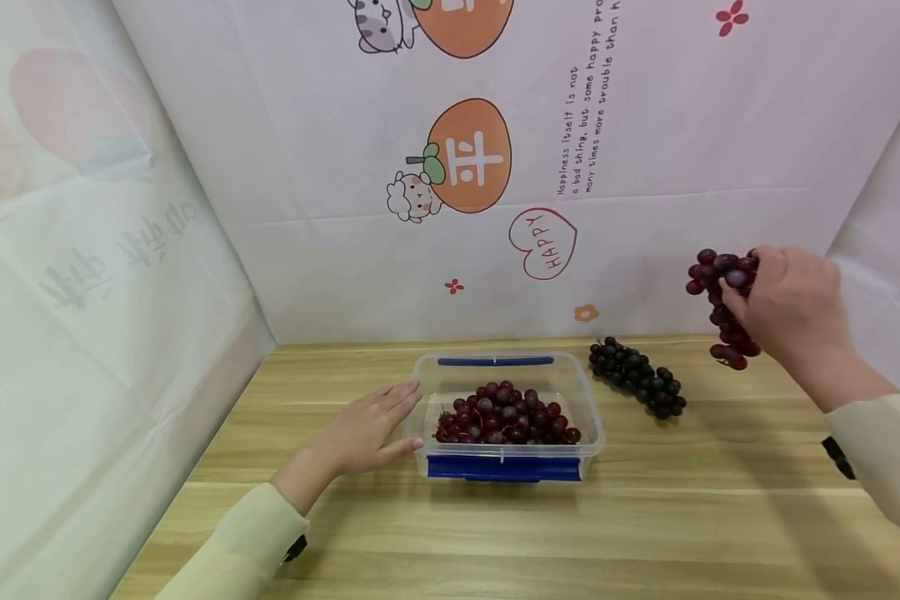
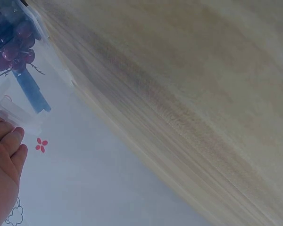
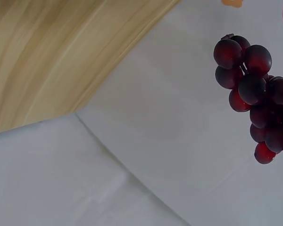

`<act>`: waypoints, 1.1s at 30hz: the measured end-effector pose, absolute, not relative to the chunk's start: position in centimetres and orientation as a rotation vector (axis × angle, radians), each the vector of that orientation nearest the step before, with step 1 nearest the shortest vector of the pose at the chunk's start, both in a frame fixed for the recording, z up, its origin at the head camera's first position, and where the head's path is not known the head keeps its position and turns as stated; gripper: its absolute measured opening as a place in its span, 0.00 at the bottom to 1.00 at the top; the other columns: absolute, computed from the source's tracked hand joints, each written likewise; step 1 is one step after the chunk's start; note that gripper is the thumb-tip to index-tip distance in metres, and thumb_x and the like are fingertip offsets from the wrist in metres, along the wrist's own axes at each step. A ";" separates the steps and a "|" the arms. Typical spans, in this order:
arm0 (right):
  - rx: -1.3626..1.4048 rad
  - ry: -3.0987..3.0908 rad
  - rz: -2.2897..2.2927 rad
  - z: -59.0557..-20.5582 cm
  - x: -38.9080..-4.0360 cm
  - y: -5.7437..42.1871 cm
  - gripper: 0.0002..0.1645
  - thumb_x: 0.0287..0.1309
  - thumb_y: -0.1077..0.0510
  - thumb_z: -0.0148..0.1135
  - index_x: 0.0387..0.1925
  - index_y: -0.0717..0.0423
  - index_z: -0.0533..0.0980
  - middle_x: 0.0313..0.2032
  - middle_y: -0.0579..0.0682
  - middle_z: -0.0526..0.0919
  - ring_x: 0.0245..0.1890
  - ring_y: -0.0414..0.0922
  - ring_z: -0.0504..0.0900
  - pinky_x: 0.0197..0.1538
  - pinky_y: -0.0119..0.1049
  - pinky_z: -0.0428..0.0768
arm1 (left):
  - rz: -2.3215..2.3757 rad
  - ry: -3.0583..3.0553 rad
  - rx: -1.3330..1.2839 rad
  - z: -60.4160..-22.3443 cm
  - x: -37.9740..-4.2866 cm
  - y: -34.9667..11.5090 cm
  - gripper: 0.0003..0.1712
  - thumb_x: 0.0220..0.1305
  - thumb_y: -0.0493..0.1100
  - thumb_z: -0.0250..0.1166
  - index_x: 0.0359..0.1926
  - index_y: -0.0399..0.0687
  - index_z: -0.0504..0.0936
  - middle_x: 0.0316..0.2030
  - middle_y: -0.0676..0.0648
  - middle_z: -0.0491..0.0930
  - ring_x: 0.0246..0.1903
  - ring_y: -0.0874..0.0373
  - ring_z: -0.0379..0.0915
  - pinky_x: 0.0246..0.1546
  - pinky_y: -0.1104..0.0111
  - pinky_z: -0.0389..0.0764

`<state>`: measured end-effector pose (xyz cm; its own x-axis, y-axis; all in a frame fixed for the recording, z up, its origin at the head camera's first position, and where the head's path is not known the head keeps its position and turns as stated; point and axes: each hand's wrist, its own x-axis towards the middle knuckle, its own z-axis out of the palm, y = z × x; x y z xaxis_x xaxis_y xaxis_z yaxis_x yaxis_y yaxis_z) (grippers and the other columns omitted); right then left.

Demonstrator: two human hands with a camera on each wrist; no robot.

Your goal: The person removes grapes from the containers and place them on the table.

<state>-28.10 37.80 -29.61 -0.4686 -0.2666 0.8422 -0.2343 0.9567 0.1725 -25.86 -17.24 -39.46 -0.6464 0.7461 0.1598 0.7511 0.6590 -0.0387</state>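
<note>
My right hand (image 1: 791, 304) holds up a bunch of dark red grapes (image 1: 731, 333), well above the table's right side. The same red bunch (image 3: 254, 89) hangs in the right wrist view, where only a fingertip shows. A clear plastic box (image 1: 588, 408) with blue clips stands on the table, its top uncovered. Inside it lie more red grapes (image 1: 506, 417). My left hand (image 1: 371, 429) rests against the box's left rim with straight fingers. In the left wrist view, the left hand (image 2: 4, 165) is beside the box wall, with grapes (image 2: 19, 47) behind it.
A bunch of black grapes (image 1: 637, 379) lies on the wooden table (image 1: 420, 533), right of the box. White printed sheeting (image 1: 330, 275) rises behind the table and at both sides.
</note>
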 end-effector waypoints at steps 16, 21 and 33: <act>0.327 -2.046 -0.139 -30.8 -27.2 41.4 0.47 0.65 0.30 0.29 0.31 0.74 0.64 0.21 0.68 0.64 0.18 0.71 0.65 0.19 0.63 0.63 | -0.043 -2.709 -1.231 -39.4 -25.8 -17.2 0.43 0.73 0.66 0.43 0.74 0.40 0.55 0.73 0.39 0.53 0.71 0.46 0.50 0.69 0.53 0.57; 0.293 -2.087 -0.171 -31.4 -26.8 42.7 0.51 0.65 0.26 0.24 0.27 0.74 0.62 0.19 0.67 0.64 0.17 0.70 0.65 0.17 0.62 0.62 | -0.045 -2.705 -1.234 -39.4 -25.8 -17.2 0.44 0.73 0.67 0.41 0.74 0.39 0.55 0.73 0.39 0.53 0.71 0.45 0.50 0.69 0.53 0.57; 0.366 -2.038 -0.259 -33.4 -25.8 45.6 0.45 0.69 0.30 0.26 0.22 0.70 0.59 0.16 0.63 0.60 0.12 0.65 0.62 0.14 0.56 0.59 | -0.036 -2.722 -1.224 -39.5 -25.8 -17.2 0.44 0.72 0.67 0.41 0.74 0.40 0.55 0.73 0.39 0.52 0.71 0.47 0.49 0.69 0.53 0.56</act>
